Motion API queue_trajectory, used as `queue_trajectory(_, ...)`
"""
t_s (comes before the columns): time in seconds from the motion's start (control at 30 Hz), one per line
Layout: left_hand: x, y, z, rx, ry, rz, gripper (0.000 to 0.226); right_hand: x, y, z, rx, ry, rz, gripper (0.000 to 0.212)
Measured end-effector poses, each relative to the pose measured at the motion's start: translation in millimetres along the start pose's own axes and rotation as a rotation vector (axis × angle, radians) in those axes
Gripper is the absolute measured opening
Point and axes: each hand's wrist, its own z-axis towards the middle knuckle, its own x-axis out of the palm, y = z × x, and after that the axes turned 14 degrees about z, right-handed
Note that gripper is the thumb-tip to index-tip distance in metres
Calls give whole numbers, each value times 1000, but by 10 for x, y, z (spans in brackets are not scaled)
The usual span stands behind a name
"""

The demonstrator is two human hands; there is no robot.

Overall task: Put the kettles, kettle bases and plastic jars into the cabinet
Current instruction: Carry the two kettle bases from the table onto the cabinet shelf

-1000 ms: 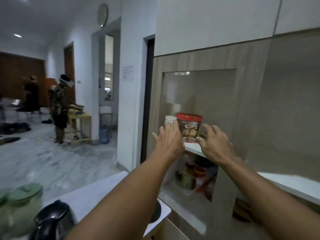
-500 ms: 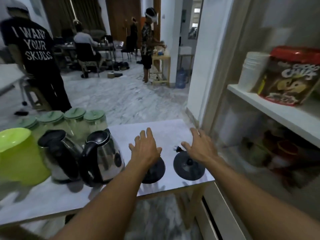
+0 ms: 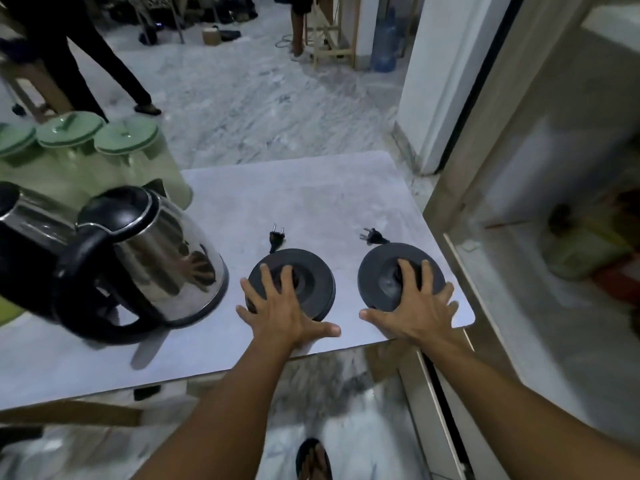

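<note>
Left hand (image 3: 284, 315) spread flat on left kettle base (image 3: 308, 271), right hand (image 3: 417, 311) likewise on right kettle base (image 3: 379, 271), both on the surface (image 3: 311, 192). Steel kettle (image 3: 162, 251) and green-lidded plastic jars (image 3: 126, 142) stand left; contents indiscernible.

Bare surface (image 3: 311, 188) lies open beyond left base (image 3: 318, 282) and right base (image 3: 377, 275), with a passable gap between them. Left plug (image 3: 277, 237) and right plug (image 3: 372, 237) lie just past the rims. Steel kettle (image 3: 166, 258) crowds the left base; green-lidded jars (image 3: 126, 138) stand behind it. Cabinet frame (image 3: 491, 116) hems the right edge.
</note>
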Motion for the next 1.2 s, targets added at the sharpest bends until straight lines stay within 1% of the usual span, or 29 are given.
queue_trajectory(0.1, -47, -24, 33, -68, -44, 1, 128, 41, 2, 7, -47, -125, 43, 109)
queue_trajectory(0.17, -95, -39, 48, -92, -79, 8, 115, 35, 22, -4, -66, -177, 63, 100)
queue_trajectory(0.23, -107, -52, 31, -113, -97, 11, 106, 23, 47, -20, -78, -192, 54, 96)
queue_trajectory(0.33, -96, -63, -20, -108, -100, 18, 99, 10, 68, -40, -74, -175, 55, 95)
queue_trajectory(0.4, -101, -39, -26, -62, -78, 40, 101, 7, 57, -62, -74, -162, 49, 95)
queue_trajectory(0.43, -101, -12, -22, -28, -40, 67, 107, 10, 48, -73, -76, -156, 43, 96)
queue_trajectory(0.5, -100, 54, -42, 35, 37, 151, 128, 25, 28, -98, -79, -149, 40, 97)
queue_trajectory(0.53, -102, 81, -62, 58, 50, 190, 135, 33, 22, -109, -84, -151, 42, 98)
queue_trajectory(0.57, -103, 100, -90, 77, 48, 211, 136, 40, 20, -118, -89, -153, 42, 98)
queue_trajectory(0.73, -72, 130, -205, 145, 26, 252, 118, 55, 27, -201, -88, -134, 38, 100)
queue_trajectory(0.9, -32, 156, -271, 180, 14, 314, 119, 56, -1, -309, -100, -131, 45, 99)
queue_trajectory(1.07, -54, 131, -385, 147, -22, 247, 110, -3, -6, -401, -107, -146, 30, 96)
queue_trajectory(1.2, -87, 100, -467, 156, -71, 247, 107, -89, 41, -474, -133, -155, 18, 97)
